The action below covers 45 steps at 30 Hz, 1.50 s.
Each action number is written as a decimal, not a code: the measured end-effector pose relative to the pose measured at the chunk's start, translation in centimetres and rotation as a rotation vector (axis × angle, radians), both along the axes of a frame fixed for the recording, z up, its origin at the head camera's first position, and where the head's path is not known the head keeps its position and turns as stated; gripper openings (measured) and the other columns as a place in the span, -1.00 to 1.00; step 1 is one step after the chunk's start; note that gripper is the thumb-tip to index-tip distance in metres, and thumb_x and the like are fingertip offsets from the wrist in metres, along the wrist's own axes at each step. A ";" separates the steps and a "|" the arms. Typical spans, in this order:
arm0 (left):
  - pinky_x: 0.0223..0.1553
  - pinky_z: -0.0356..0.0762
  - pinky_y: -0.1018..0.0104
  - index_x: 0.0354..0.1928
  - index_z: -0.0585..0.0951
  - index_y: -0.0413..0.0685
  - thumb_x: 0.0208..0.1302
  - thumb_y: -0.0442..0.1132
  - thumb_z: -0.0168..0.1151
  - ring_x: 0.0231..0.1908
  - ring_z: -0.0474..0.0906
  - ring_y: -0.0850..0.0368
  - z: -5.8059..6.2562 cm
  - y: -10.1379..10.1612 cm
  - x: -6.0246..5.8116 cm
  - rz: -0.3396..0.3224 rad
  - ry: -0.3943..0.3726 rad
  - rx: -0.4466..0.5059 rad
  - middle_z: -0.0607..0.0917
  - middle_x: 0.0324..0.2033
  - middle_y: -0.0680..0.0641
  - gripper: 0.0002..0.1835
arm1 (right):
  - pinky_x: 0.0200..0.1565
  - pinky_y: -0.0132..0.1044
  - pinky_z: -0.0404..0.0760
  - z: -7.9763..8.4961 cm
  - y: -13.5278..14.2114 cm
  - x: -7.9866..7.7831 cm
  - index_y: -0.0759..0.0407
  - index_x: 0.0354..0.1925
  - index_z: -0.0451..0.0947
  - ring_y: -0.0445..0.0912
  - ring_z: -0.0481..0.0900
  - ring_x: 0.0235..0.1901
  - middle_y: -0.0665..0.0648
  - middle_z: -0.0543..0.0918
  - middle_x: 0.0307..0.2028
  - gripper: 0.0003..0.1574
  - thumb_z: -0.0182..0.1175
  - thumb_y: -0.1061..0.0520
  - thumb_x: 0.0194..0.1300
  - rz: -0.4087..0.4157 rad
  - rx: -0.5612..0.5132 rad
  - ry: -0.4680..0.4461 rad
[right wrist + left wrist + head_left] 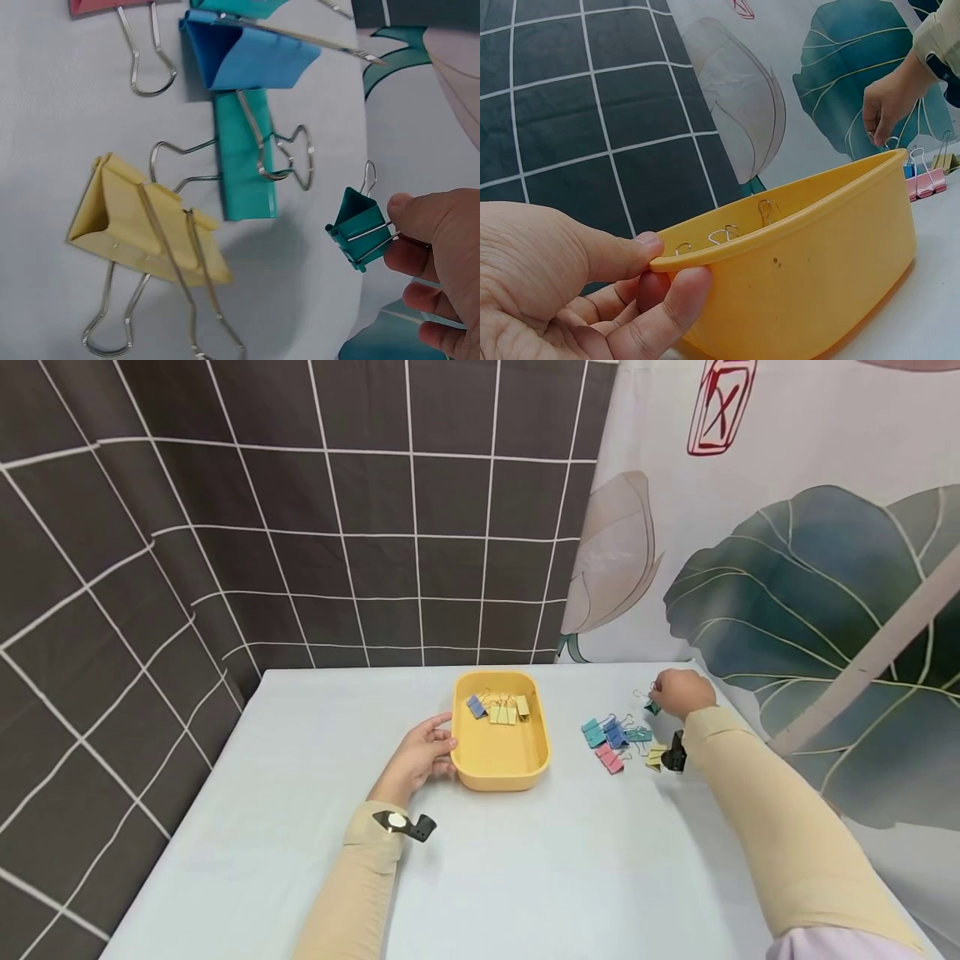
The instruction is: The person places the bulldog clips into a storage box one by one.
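Observation:
My left hand (422, 752) pinches the left rim of a yellow plastic tub (810, 270), thumb on top and fingers beneath the lip. Inside the tub lie a blue binder clip (476, 706) and several yellow binder clips (502, 714). At the table's far right, my right hand (446, 255) holds a small green binder clip (364, 229) by one wire handle between thumb and forefinger. Near that hand a yellow binder clip (146, 217), a teal binder clip (247, 161), a blue binder clip (251, 52) and a pink binder clip (610, 758) lie close together.
Another teal binder clip (593, 732) sits at the left of the loose group. The white table (525, 877) meets a dark gridded curtain (375, 493) at the back left and a white leaf-printed curtain (795, 577) at the right.

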<state>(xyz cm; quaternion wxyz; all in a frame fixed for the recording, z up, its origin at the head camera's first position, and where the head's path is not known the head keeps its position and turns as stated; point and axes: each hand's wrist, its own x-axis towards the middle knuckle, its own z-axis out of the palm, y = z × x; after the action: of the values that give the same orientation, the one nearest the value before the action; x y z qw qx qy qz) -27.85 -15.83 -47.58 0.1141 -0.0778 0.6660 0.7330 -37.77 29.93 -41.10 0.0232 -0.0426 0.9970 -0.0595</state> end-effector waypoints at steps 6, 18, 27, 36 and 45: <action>-0.44 0.76 0.32 0.47 0.38 0.10 0.40 -0.46 0.20 -0.34 0.64 0.08 -0.1 -0.1 0.1 -0.002 -0.001 0.018 0.55 -0.04 -0.17 -0.35 | -0.25 0.05 0.66 0.6 -1.1 0.0 0.40 -0.13 0.65 0.09 0.56 -0.40 0.25 0.70 -0.36 -0.68 0.23 0.11 0.43 0.027 -0.010 0.042; -0.41 0.76 0.31 0.45 0.40 0.13 0.39 -0.44 0.22 -0.30 0.64 0.06 -0.1 -0.2 0.0 0.005 -0.006 0.005 0.55 -0.08 -0.12 -0.36 | -0.27 0.01 0.63 1.2 -4.6 -0.6 0.34 -0.19 0.66 0.08 0.55 -0.38 0.23 0.69 -0.36 -0.71 0.24 0.09 0.42 0.107 -0.008 0.101; -0.44 0.75 0.33 0.46 0.39 0.10 0.39 -0.45 0.22 -0.32 0.62 0.07 -0.2 -0.1 0.1 0.003 0.002 0.019 0.54 -0.10 -0.11 -0.35 | -0.26 -0.03 0.65 1.3 -6.4 -0.9 0.30 -0.21 0.68 0.06 0.56 -0.38 0.18 0.68 -0.38 -0.73 0.25 0.07 0.42 0.147 -0.005 0.113; -0.43 0.75 0.33 0.48 0.37 0.08 0.38 -0.45 0.23 -0.30 0.64 0.06 -0.1 0.0 0.1 0.001 -0.001 0.015 0.54 -0.10 -0.11 -0.33 | -0.17 -0.02 0.68 1.8 -8.5 -0.4 0.29 -0.19 0.69 0.07 0.57 -0.33 0.18 0.70 -0.35 -0.73 0.28 0.06 0.41 0.183 -0.025 0.106; -0.43 0.76 0.33 0.48 0.36 0.08 0.38 -0.45 0.22 -0.33 0.64 0.07 -0.2 -0.1 0.0 -0.005 -0.008 0.026 0.54 -0.10 -0.11 -0.33 | -0.19 -0.05 0.69 1.9 -10.3 -0.4 0.23 -0.22 0.71 0.03 0.56 -0.34 0.13 0.70 -0.38 -0.76 0.31 0.05 0.38 0.244 -0.022 0.135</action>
<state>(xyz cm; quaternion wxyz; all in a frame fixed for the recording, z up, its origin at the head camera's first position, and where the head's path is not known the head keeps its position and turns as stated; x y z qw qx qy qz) -27.84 -15.90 -47.78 0.1195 -0.0777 0.6561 0.7411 -38.14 19.59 -39.15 -0.0375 -0.1677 0.9830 -0.0640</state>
